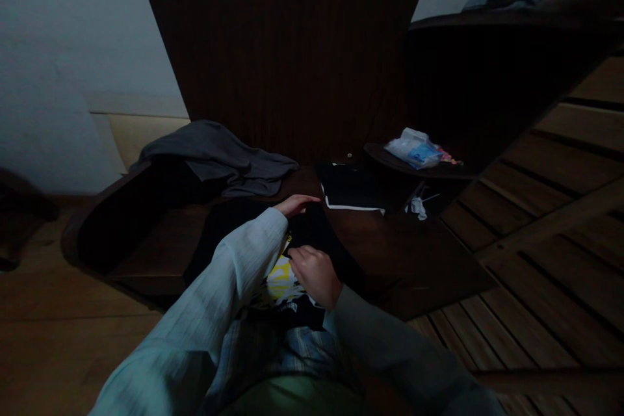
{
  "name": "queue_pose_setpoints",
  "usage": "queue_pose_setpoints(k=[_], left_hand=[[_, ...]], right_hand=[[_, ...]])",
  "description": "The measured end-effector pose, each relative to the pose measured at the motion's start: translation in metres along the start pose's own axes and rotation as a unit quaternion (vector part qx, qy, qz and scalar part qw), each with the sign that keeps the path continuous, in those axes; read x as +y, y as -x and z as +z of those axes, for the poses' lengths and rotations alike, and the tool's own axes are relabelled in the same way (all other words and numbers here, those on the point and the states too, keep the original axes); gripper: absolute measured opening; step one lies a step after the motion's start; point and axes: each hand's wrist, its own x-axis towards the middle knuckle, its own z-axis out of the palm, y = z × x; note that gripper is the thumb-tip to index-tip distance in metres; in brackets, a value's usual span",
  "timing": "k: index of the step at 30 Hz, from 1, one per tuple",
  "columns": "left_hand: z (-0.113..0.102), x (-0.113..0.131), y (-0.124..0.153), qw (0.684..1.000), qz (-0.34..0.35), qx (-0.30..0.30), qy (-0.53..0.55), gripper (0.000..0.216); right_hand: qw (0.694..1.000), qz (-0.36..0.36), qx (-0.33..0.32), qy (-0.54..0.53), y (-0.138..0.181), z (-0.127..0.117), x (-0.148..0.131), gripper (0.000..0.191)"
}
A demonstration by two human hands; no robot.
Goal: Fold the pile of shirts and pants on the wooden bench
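Note:
A black T-shirt (312,227) with a yellow and white print lies on a dark wooden table (414,260) in front of me. My left hand (295,204) reaches over its far edge, fingers stretched out flat on the cloth. My right hand (314,273) rests nearer to me, its fingers curled and pinching the black fabric beside the print. Both arms are in long pale sleeves.
A grey garment (219,156) lies heaped at the table's back left. A folded black cloth with a white edge (348,190) lies behind the shirt. A plastic packet (416,148) sits on a small round shelf at the right. Wooden slats run along the right.

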Motion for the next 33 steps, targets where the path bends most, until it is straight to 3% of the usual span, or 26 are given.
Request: queue_pose_setpoints(k=[4, 8, 13, 16, 19, 23, 28, 33], left_hand=[[0.0, 0.003, 0.003, 1.0, 0.014, 0.002, -0.019, 0.023], [-0.002, 0.0, 0.001, 0.997, 0.033, 0.014, -0.07, 0.028], [-0.002, -0.009, -0.002, 0.98, 0.084, 0.059, -0.168, 0.025], [0.003, -0.012, -0.002, 0.958, 0.125, 0.095, -0.241, 0.016], [0.008, -0.012, 0.001, 0.926, 0.167, 0.121, -0.316, 0.009], [0.016, -0.008, 0.009, 0.88, 0.208, 0.148, -0.4, 0.016], [0.025, -0.006, 0.017, 0.702, 0.228, 0.055, -0.672, 0.026], [0.029, -0.009, 0.021, 0.686, 0.203, 0.043, -0.698, 0.028]], right_hand=[[1.0, 0.013, 0.002, -0.004, -0.001, -0.001, 0.0, 0.014], [0.997, 0.026, 0.057, -0.043, -0.001, 0.003, 0.0, 0.018], [0.989, -0.024, 0.069, -0.128, 0.008, 0.003, -0.006, 0.019], [0.978, -0.038, 0.093, -0.185, 0.017, -0.009, 0.007, 0.018], [0.97, 0.001, 0.147, -0.194, 0.026, -0.02, 0.037, 0.022], [0.989, 0.018, 0.091, -0.116, 0.041, -0.011, 0.072, 0.033], [0.999, 0.001, 0.035, -0.019, 0.061, 0.013, 0.078, 0.051], [1.0, 0.001, 0.007, 0.018, 0.067, 0.011, 0.077, 0.061]])
